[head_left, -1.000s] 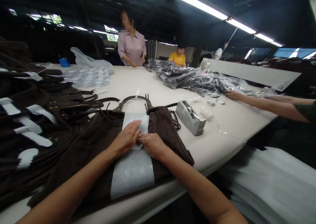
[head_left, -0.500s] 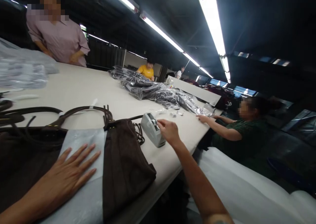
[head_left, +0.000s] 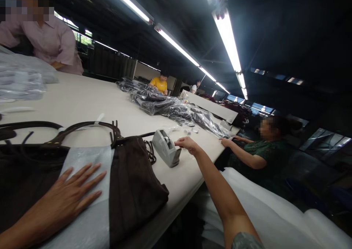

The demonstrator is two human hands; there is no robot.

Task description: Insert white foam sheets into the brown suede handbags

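Note:
My left hand [head_left: 67, 196] lies flat, fingers spread, on a whitish sheet of wrapping [head_left: 90, 161] around a dark brown bag [head_left: 134, 186]. The bag's strap handles [head_left: 82, 123] stretch out beyond its top edge on the table. Just right of the bag stands a grey tape dispenser [head_left: 167, 150]. Beside its cutting end, my right hand [head_left: 189, 145] is closed in a pinch on the end of the tape, which is thin and barely visible.
Clear-bagged dark goods [head_left: 170, 108] lie across the table [head_left: 90, 95]; more plastic-wrapped items [head_left: 22, 80] are at left. White sheets [head_left: 264, 205] are stacked below the right edge. Co-workers stand across the table [head_left: 49, 40] and at right [head_left: 258, 150].
My right hand has moved slightly down and off the dispenser's front end, fingers still pinched. My left hand stays flat on the wrapping. The view has shifted a little to the right.

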